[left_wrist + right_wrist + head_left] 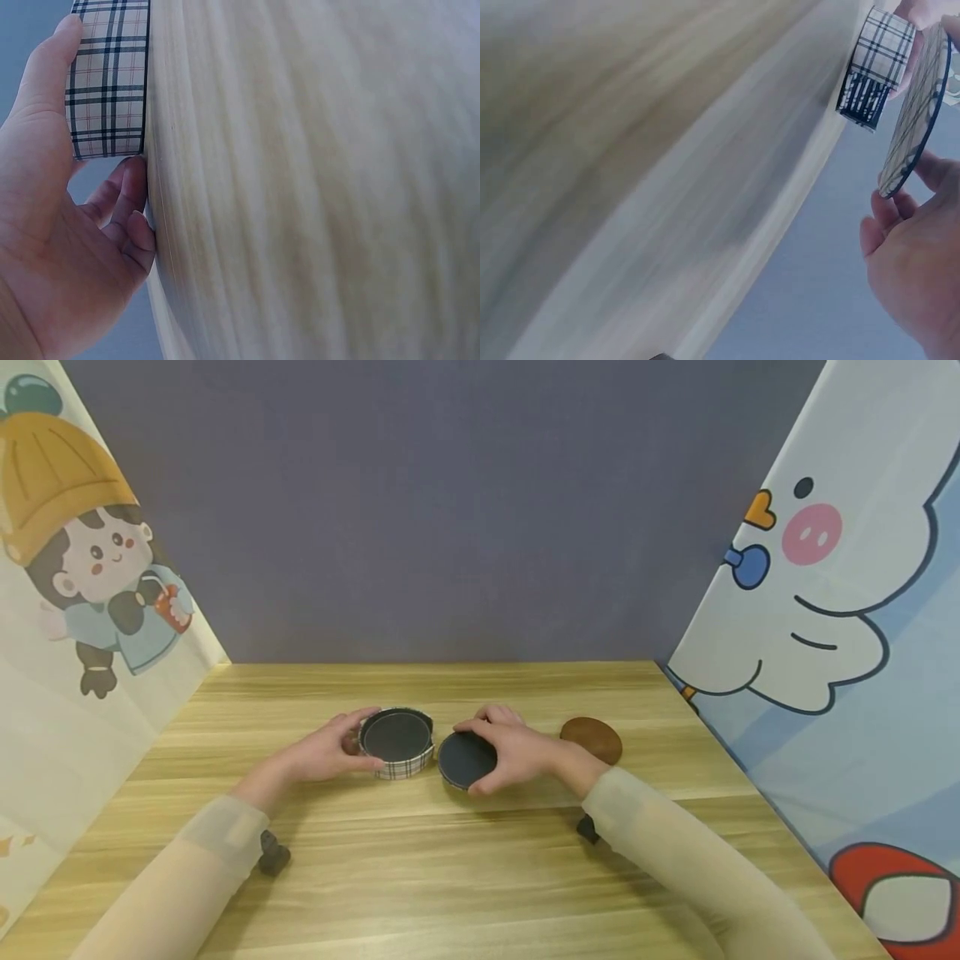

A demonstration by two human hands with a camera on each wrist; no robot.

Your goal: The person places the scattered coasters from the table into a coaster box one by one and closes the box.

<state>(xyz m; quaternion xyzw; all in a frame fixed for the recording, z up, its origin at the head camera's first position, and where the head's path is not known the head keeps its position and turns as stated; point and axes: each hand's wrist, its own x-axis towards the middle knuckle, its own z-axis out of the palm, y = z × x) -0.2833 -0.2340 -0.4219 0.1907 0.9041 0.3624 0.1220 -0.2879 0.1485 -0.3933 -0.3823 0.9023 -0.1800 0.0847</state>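
Note:
A round box [406,768] with a plaid side and dark inside stands on the wooden table. My left hand [322,752] grips it from the left, its thumb on the near side and a finger at the far rim. In the left wrist view the plaid wall [109,79] shows beside the thumb. Just right of the box, my right hand [519,750] holds a flat round disc [463,762] by its edge, dark face up. Seen from the right wrist, the disc [916,112] is tilted, with plaid on its other face, and the box [885,49] has a striped section.
A brown round disc [592,739] lies on the table [420,877] behind the right wrist. Dark wrist devices [273,853] show under both sleeves. A grey-blue panel [442,510] stands at the back, with cartoon-printed panels at either side.

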